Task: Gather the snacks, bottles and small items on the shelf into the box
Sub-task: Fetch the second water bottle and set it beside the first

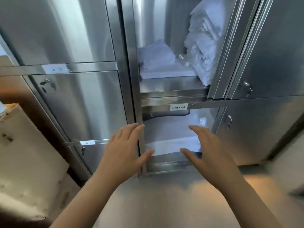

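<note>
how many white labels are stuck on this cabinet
3: one label upper left, one lower left, one under the upper open compartment. Others may be out of view.

The cardboard box is cut off at the left edge.

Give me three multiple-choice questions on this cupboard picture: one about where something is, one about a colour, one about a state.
1. Where does the clear bottle lie?
A. in a sink
B. in the upper open compartment
C. on a chair

2. What colour is the folded linen in that compartment?
A. red
B. black
C. white

3. How are the left hand and right hand?
A. both open, holding nothing
B. both gripping the bottle
C. both clenched in fists

Answers:
1 B, it lies between the folded linen and the bagged stack.
2 C, the pile is plain white.
3 A, the fingers are straight and hold nothing.
</note>
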